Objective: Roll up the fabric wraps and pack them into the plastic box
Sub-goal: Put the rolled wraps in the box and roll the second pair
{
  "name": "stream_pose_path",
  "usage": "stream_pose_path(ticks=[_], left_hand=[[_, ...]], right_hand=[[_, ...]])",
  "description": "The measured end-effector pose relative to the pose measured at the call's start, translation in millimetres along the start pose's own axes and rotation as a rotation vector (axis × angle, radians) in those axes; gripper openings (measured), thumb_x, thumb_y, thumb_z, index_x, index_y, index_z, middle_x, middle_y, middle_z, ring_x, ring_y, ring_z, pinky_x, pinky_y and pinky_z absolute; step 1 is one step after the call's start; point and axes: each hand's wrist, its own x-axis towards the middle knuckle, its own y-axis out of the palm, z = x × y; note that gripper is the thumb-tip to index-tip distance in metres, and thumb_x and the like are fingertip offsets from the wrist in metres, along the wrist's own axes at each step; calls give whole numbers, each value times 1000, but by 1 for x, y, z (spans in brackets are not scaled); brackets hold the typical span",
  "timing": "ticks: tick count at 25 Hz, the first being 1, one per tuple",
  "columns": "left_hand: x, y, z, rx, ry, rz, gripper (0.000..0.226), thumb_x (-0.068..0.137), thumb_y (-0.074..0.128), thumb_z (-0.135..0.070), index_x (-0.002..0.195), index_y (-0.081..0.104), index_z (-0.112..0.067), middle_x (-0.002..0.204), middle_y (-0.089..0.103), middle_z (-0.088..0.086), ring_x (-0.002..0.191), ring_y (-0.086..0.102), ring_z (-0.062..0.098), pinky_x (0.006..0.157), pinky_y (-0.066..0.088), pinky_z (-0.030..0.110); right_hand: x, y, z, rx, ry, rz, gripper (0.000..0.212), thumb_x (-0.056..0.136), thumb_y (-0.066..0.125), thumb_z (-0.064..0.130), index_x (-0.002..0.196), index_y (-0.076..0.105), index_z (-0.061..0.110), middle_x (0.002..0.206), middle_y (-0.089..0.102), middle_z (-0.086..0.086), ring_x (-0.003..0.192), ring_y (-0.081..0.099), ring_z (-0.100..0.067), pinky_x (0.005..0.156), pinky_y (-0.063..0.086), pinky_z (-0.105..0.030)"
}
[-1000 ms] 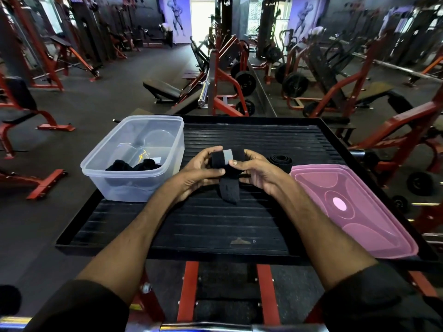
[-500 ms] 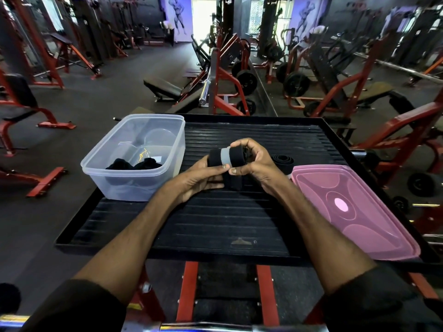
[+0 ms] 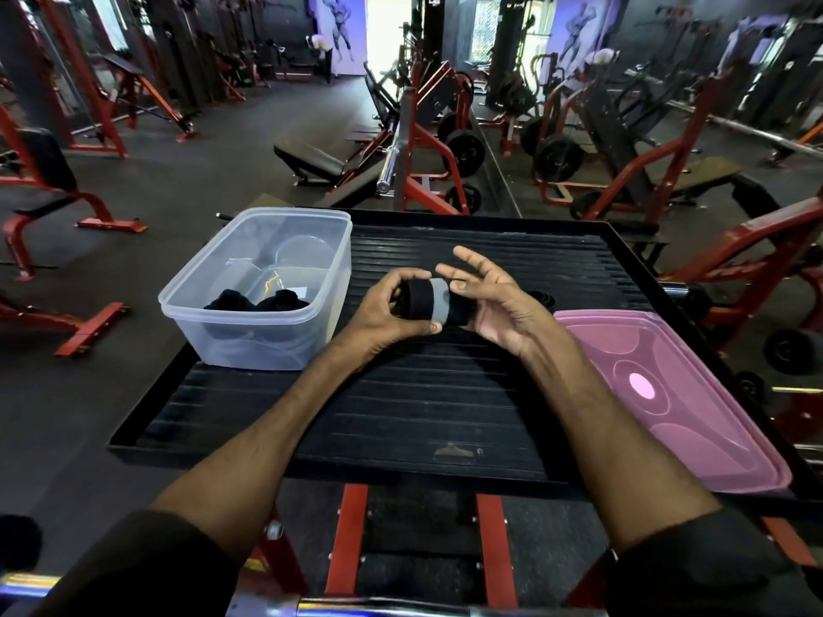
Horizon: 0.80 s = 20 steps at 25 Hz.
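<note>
Fabric wrap (image 3: pixel 434 300), black with a grey band around its middle, is rolled into a short thick cylinder and held lying sideways just above the centre of a black ribbed platform (image 3: pixel 423 407). The left hand (image 3: pixel 387 311) grips the roll's left end, with fingers curled over the top and the thumb underneath. The right hand (image 3: pixel 494 300) is spread wide with straight, parted fingers. Its palm faces the roll's right end and its thumb tip sits close to the grey band, but it is not clear whether the hand touches the roll. To the left, at the platform's edge, stands a clear plastic box (image 3: pixel 249 340) with no lid on. Two dark rolled wraps (image 3: pixel 256 300) lie side by side at its near end. To the right, a translucent pink lid (image 3: pixel 668 394) lies flat on the platform. Just behind the right hand, another black rolled wrap (image 3: pixel 542 299) rests on the platform, partly hidden. Dark sleeves cover both upper forearms. Red gym machines fill the room beyond.
</note>
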Motion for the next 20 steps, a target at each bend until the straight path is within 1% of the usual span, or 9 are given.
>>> stream_pose_path(ticks=[3, 5, 7, 10, 12, 14, 16, 18, 20], left_hand=[[0, 3, 2, 30, 82, -9, 67, 61, 90, -4, 116, 61, -29, 124, 65, -10, 120, 60, 11, 104, 49, 28], [1, 4, 2, 22, 111, -43, 66, 61, 89, -7, 114, 61, -33, 120, 66, -18, 119, 61, 7, 103, 49, 28], [-1, 3, 2, 75, 149, -81, 64, 63, 91, -12, 117, 62, -30, 122, 65, -15, 122, 60, 10, 106, 48, 31], [-3, 2, 1, 252, 244, -103, 64, 66, 93, -18, 123, 62, -17, 124, 66, -5, 121, 61, 10, 108, 46, 31], [-4, 2, 0, 311, 285, -111, 64, 67, 93, -17, 123, 62, -13, 121, 66, -11, 119, 60, 3, 106, 46, 27], [-6, 1, 0, 347, 310, -124, 64, 68, 93, -18, 123, 61, -13, 119, 62, -19, 116, 58, -5, 104, 46, 22], [-7, 2, 1, 374, 310, -134, 65, 68, 93, -20, 123, 59, -14, 119, 59, -22, 115, 56, -11, 101, 44, 15], [-8, 4, 0, 380, 305, -141, 67, 69, 92, -21, 125, 56, -14, 120, 58, -18, 115, 54, -11, 100, 41, 12], [-8, 6, -3, 365, 297, -135, 67, 72, 90, -20, 126, 53, -13, 122, 57, -9, 116, 54, -1, 102, 42, 17]], right_hand=[[1, 2, -7, -223, 116, -39, 43, 75, 77, 31, 116, 66, 34, 111, 71, 5, 109, 62, -18, 100, 44, -48], [-1, 1, -10, -253, 110, -19, 20, 85, 75, 36, 104, 70, 33, 99, 74, 11, 104, 63, -14, 93, 47, -41], [-1, 3, -8, -227, 92, -52, 10, 92, 70, 34, 100, 68, 29, 92, 75, 11, 95, 65, -11, 87, 48, -36], [0, 3, -11, -218, 122, -70, 30, 90, 71, 39, 114, 65, 22, 98, 74, 5, 94, 66, -15, 87, 49, -37], [-1, 5, -13, -255, 154, -56, 41, 90, 70, 44, 124, 62, 22, 100, 73, 4, 90, 67, -14, 84, 49, -35], [-2, 7, -12, -273, 155, -45, 37, 89, 71, 45, 117, 63, 23, 94, 74, 4, 83, 67, -15, 78, 50, -33], [-2, 8, -12, -278, 121, -97, 50, 80, 81, 47, 119, 65, 20, 98, 76, 1, 90, 69, -21, 80, 52, -36], [0, 11, -13, -288, 52, -168, 64, 67, 87, 48, 121, 67, 20, 109, 77, -2, 106, 70, -26, 92, 53, -44], [-1, 17, -10, -331, -26, -217, 60, 65, 90, 41, 118, 69, 21, 112, 77, 0, 107, 71, -22, 91, 54, -43]])
